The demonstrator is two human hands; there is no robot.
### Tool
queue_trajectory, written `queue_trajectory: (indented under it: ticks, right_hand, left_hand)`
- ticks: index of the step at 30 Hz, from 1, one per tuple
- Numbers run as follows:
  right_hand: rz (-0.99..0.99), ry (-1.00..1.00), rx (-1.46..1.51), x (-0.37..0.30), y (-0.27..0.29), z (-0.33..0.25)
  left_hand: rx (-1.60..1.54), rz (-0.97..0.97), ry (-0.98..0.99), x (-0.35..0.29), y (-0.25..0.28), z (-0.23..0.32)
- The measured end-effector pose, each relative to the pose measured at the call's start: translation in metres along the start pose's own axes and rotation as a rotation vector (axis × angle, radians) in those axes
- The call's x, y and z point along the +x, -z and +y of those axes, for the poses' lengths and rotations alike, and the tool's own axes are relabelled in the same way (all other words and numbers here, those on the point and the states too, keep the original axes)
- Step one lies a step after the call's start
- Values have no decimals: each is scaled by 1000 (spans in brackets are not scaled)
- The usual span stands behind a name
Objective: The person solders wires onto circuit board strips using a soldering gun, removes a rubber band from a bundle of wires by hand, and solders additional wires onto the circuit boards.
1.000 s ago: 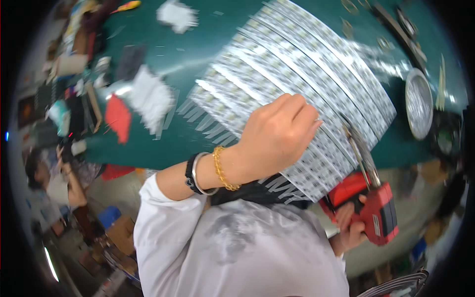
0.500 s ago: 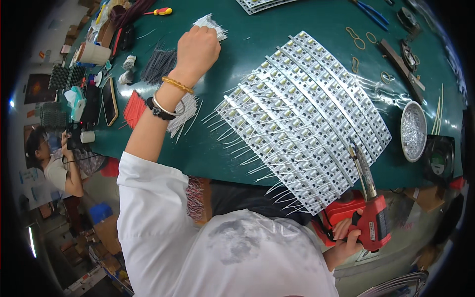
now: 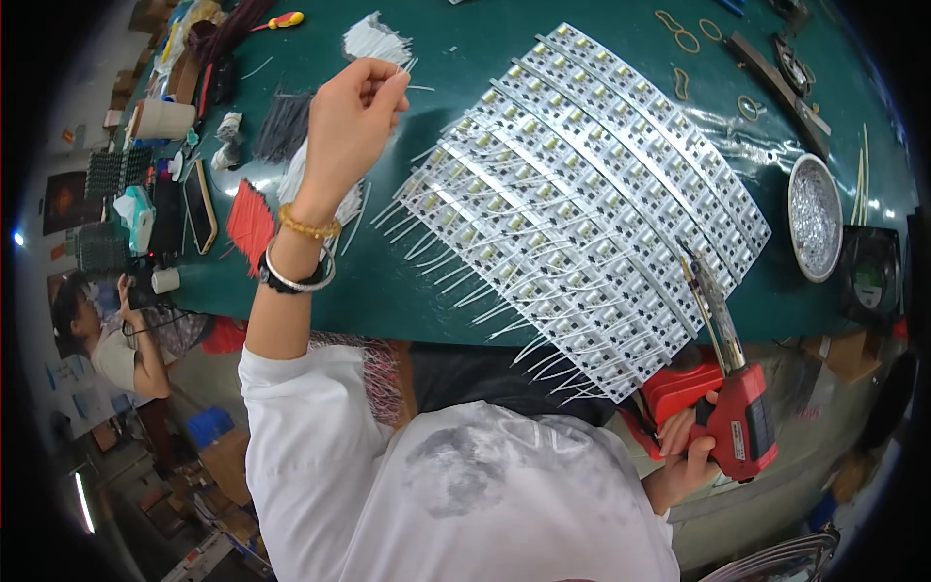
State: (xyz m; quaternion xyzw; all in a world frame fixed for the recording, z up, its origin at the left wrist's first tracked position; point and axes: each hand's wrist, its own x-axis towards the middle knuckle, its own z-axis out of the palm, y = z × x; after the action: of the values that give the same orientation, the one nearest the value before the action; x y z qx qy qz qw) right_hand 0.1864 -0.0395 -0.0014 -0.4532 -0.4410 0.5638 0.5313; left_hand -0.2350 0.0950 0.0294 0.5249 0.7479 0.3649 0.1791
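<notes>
My left hand (image 3: 351, 121) is raised over the green table with thumb and fingertips pinched together. A thin white wire (image 3: 419, 88) shows at its fingertips. Just beyond lies a pile of short white wires (image 3: 374, 41). My right hand (image 3: 682, 456) grips a red soldering gun (image 3: 739, 427) at the lower right. The gun's metal tip reaches over the right part of a white panel of LED circuit boards (image 3: 592, 204). Rows of white wires stick out from the panel's left and lower-left side.
Bundles of black wires (image 3: 282, 128) and red wires (image 3: 251, 221) lie left, near a phone (image 3: 201, 209). At right stand a round bowl of silvery bits (image 3: 815, 221) and a dark box (image 3: 870, 276). Rubber bands (image 3: 681, 84) lie at the back. Another person (image 3: 126, 339) sits far left.
My left hand has come back from the white wire pile, toward me and leftward, with a wire at its fingertips. The right hand keeps its hold on the soldering gun. The view has shifted slightly.
</notes>
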Motion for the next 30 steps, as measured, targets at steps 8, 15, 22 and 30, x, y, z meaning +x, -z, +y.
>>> queue_trajectory:
  ticks: [8, 15, 22, 30]
  right_hand:
    - [17, 79, -102, -4, -2, 1]
    - [-13, 79, -71, -7, 6, 3]
    - [-66, 66, -129, -12, 12, -1]
    - [-350, 77, -136, -6, 42, -2]
  left_hand:
    - [304, -68, -152, -41, -7, 19]
    - [454, -45, -157, -62, 2, 26]
    - [-170, -123, -106, -100, -49, 74]
    - [43, -233, -455, -115, -108, 97]
